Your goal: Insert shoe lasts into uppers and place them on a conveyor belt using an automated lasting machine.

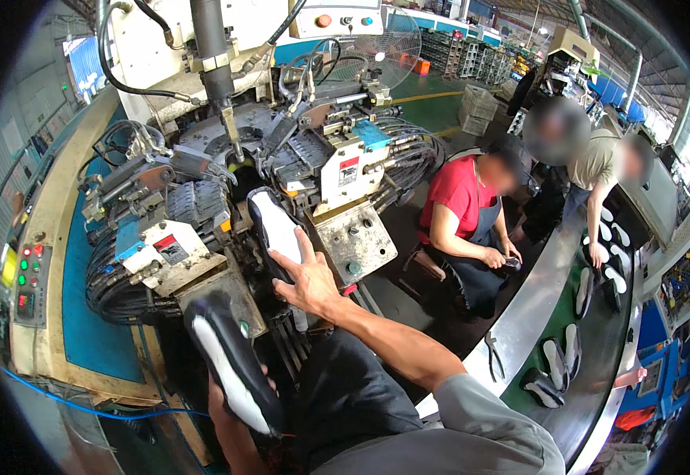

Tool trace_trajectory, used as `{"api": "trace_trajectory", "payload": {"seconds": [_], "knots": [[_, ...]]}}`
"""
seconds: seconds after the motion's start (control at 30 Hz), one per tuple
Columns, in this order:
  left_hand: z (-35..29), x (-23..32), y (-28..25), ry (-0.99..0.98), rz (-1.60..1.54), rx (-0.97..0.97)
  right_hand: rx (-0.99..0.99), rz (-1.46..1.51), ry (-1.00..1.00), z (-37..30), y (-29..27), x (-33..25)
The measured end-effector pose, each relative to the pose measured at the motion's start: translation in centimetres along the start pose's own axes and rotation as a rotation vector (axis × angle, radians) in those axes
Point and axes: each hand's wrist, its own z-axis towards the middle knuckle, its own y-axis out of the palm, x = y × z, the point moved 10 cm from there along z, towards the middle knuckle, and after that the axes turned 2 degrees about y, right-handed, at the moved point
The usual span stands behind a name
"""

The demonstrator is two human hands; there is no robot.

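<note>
A black shoe upper with a white underside (234,384) is in my left hand (220,408), low in front of the machine. It is tilted, toe end up, and hides most of the fingers gripping it from behind. My right hand (313,281) reaches forward with its fingers spread. Those fingers touch, or lie just over, a second black shoe upper with a white underside (275,220), which sits in the middle of the shoe-making machine (238,119). Clamp units with hoses flank this second shoe on both sides.
A conveyor (531,348) on the right carries several shoes (555,360) and a pincer-like tool (494,356). A seated person in red (460,194) handles a dark piece; another person (598,170) reaches to the conveyor. A button panel (32,285) stands at left, a control box (354,245) beside my right hand.
</note>
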Motion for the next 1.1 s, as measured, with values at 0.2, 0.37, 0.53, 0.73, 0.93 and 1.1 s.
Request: {"api": "trace_trajectory", "payload": {"seconds": [0.2,0.37,0.53,0.73,0.93,1.1], "knots": [[-11.1,-0.6,-6.7,0.122,0.067,0.126,-0.182,0.013,0.138,-0.7,4.8,-0.8],[-16.9,-4.8,-13.5,0.027,-0.13,0.449,-0.05,-0.324,-0.059,-0.9,3.9,-2.5],[-19.3,-7.0,-16.8,-0.048,-0.051,0.371,-0.225,-0.484,-0.182,-0.1,2.8,-3.2],[-18.4,-10.6,-19.4,-0.102,-0.019,0.382,-0.228,-0.485,-0.192,-0.1,3.4,-4.3],[-13.5,-11.8,-16.5,-0.261,0.059,0.395,-0.204,-0.44,-0.17,4.7,4.3,-4.1],[-8.5,-10.3,-12.3,-0.312,0.224,0.474,-0.18,-0.459,-0.192,11.3,6.0,-3.1]]}}
